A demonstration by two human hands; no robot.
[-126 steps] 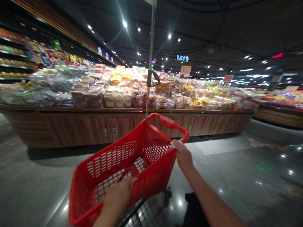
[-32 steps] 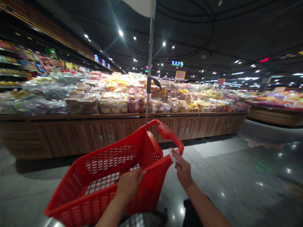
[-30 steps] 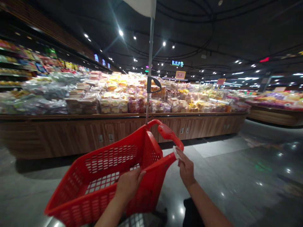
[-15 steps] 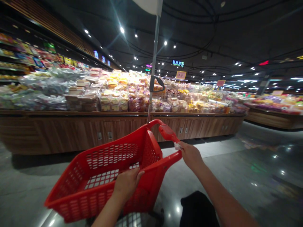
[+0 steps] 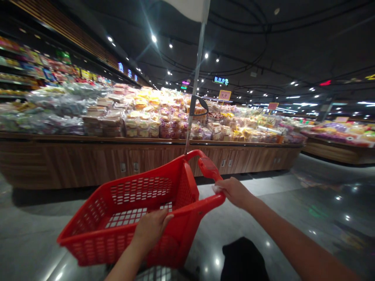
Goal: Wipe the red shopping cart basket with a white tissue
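A red plastic shopping basket (image 5: 96, 230) with perforated walls sits on a cart in front of me, and nothing shows inside it. My left hand (image 5: 150, 228) grips its near rim, fingers curled over the edge. My right hand (image 5: 234, 191) is closed on a small white wipe pressed against the basket's red handle (image 5: 209, 169). A thin metal pole (image 5: 195, 91) with a white flag at its top rises from the far side of the basket.
A long wooden display counter (image 5: 88, 160) piled with packaged bread and cakes (image 5: 146, 115) runs across ahead. Shelves of goods (image 5: 26, 70) line the left wall. Another display (image 5: 336, 138) stands at the right. The glossy grey floor (image 5: 307, 203) stretches to the right.
My right hand has slid with the white wipe along the red handle, from its lower corner up and over the bar. My left hand has kept its grip on the rim; the view shifted slightly.
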